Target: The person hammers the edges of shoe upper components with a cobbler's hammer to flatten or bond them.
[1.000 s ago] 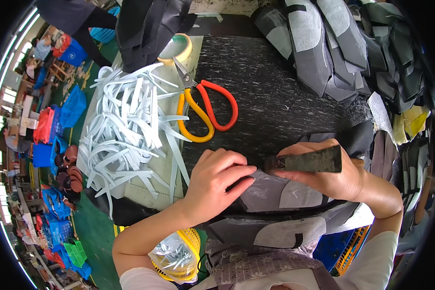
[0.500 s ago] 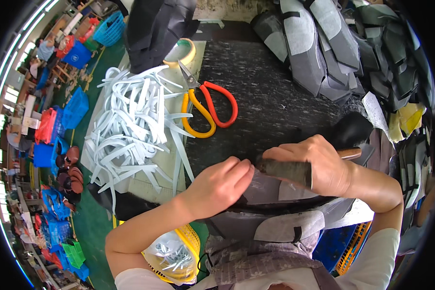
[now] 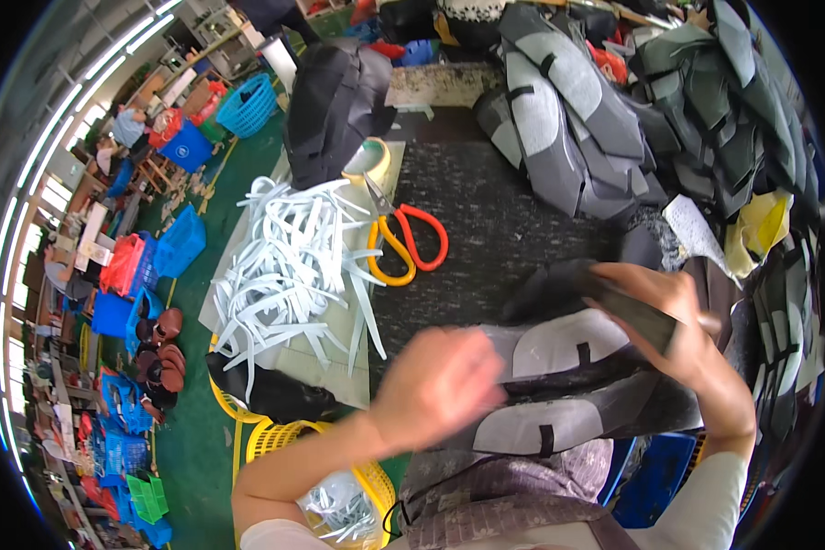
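My right hand [image 3: 665,298] is closed around a wooden-handled tool with a flat, dark metal head [image 3: 637,316], which looks like a hammer. It is over the right end of a dark grey cut piece [image 3: 573,344] with a light grey patch and a small black tab. My left hand [image 3: 445,376] is raised at that piece's left end; motion smears its fingers, and I see nothing held in it. A similar piece [image 3: 541,426] lies nearer me along the front edge. Beyond them is a black curved part [image 3: 550,289], partly behind my right hand.
Scissors [image 3: 396,243] with red and yellow handles lie beside a heap of pale strips [image 3: 289,261] and a tape roll [image 3: 367,160]. Grey pieces [image 3: 568,119] are stacked at the back right, near yellow paper [image 3: 758,229]. A yellow basket [image 3: 376,481] stands below left.
My hands have moved apart: the right went up and to the right with the tool, the left slightly down. The patched piece beneath them shows more fully. The whole view has shifted.
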